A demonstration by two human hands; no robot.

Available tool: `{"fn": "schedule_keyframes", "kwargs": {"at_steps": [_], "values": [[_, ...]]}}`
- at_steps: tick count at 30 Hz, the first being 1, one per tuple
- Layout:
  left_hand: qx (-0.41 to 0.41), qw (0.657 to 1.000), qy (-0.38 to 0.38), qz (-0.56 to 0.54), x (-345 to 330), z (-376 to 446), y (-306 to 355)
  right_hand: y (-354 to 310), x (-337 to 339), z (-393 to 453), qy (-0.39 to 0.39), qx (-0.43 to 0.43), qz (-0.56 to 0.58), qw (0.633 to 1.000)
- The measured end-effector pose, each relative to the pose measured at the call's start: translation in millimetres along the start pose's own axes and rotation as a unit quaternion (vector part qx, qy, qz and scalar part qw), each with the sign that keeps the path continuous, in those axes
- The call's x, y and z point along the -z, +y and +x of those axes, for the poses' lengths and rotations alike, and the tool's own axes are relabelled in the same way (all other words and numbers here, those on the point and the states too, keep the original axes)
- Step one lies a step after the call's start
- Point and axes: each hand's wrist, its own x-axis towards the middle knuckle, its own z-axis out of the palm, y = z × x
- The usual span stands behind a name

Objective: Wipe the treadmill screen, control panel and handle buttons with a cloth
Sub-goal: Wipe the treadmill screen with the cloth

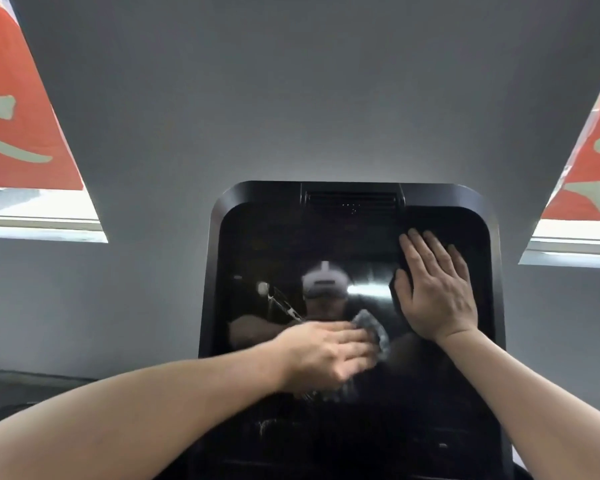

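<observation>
The treadmill screen (291,258), a tall glossy black panel in a dark console frame (489,237), stands upright before a grey wall (291,98), its long axis vertical. The right hand (437,289) lies flat with straight fingers on its upper right part, holding nothing. The left hand (329,351) presses a grey cloth (374,329) against the glass at mid-height, fingers curled over it. Unwiped glass lies mostly up and left of the cloth, nearer the left hand; no containers show.

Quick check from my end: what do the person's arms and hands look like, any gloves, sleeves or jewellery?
Both arms are bare as far as the frame shows, no sleeves in view. The left hand and right hand wear no gloves; no rings, watch or wristband visible.
</observation>
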Motion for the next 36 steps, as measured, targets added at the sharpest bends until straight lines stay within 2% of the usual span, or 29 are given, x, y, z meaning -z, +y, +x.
{"fn": "schedule_keyframes", "kwargs": {"at_steps": [1,3,5,6,9,10,11,12,13,15,16,17,18,20,21,22,23,24,26,27,28,29,31,32,33,34,36], "values": [[0.015,1.000,0.021,0.012,5,4,-17,-1,-1,0,0.002,0.001,0.000,1.000],[0.146,0.986,0.072,0.026,16,21,-59,1,0,0,0.003,0.002,-0.001,1.000],[0.268,0.959,0.072,0.048,25,35,-75,2,0,0,-0.005,0.003,-0.004,1.000],[0.263,0.962,0.061,0.044,15,37,-65,2,0,-1,-0.006,0.003,-0.005,1.000],[0.048,0.999,0.008,-0.001,-8,16,-2,1,0,-1,-0.005,0.000,-0.001,1.000],[0.001,1.000,-0.020,-0.006,-5,6,2,1,0,-1,-0.004,0.001,-0.002,1.000],[-0.013,1.000,-0.016,0.003,0,2,-8,1,0,-1,-0.004,0.003,-0.004,1.000],[0.022,1.000,-0.003,0.019,8,3,-26,1,0,0,-0.005,0.005,-0.006,1.000],[0.106,0.994,0.026,0.018,15,7,-47,2,1,0,-0.007,0.004,-0.007,1.000],[0.289,0.953,0.093,0.013,34,18,-84,1,1,1,-0.014,0.000,-0.006,1.000],[0.324,0.941,0.091,0.020,37,22,-83,1,1,0,-0.016,-0.002,-0.006,1.000],[0.310,0.946,0.089,0.028,26,23,-69,1,1,-1,-0.015,-0.002,-0.006,1.000],[0.248,0.966,0.072,0.014,13,19,-43,1,1,-1,-0.013,0.000,-0.002,1.000],[0.069,0.997,0.013,-0.022,-3,-2,12,2,1,0,-0.011,0.001,0.004,1.000],[0.017,0.999,-0.016,-0.038,-4,-14,20,1,1,-1,-0.010,0.001,0.003,1.000],[0.001,0.999,-0.023,-0.040,-2,-21,12,0,1,-1,-0.007,0.002,0.001,1.000],[0.024,0.999,-0.008,-0.025,1,-23,-5,0,1,-1,-0.005,0.003,-0.001,1.000],[0.086,0.996,0.014,-0.012,7,-22,-27,0,1,0,-0.005,0.003,-0.001,1.000],[0.250,0.964,0.088,0.002,23,-15,-64,1,1,1,-0.012,0.003,-0.001,1.000],[0.309,0.946,0.096,0.002,27,-11,-67,1,2,0,-0.016,0.003,-0.002,1.000],[0.323,0.942,0.092,-0.003,22,-9,-57,1,2,-1,-0.018,0.002,-0.004,1.000],[0.286,0.955,0.082,-0.012,11,-9,-38,2,2,-1,-0.017,0.003,-0.004,1.000],[0.123,0.991,0.033,-0.036,-4,-23,9,1,2,-1,-0.013,0.006,-0.002,1.000],[0.059,0.997,0.002,-0.048,-5,-32,20,1,2,0,-0.011,0.005,-0.002,1.000],[0.030,0.998,-0.013,-0.054,-3,-39,19,0,2,-1,-0.009,0.004,-0.003,1.000],[0.028,0.998,-0.015,-0.054,0,-41,5,-1,2,-1,-0.008,0.003,-0.004,1.000],[0.107,0.994,0.022,-0.025,13,-29,-33,-1,3,0,-0.009,0.001,-0.004,1.000]]}}
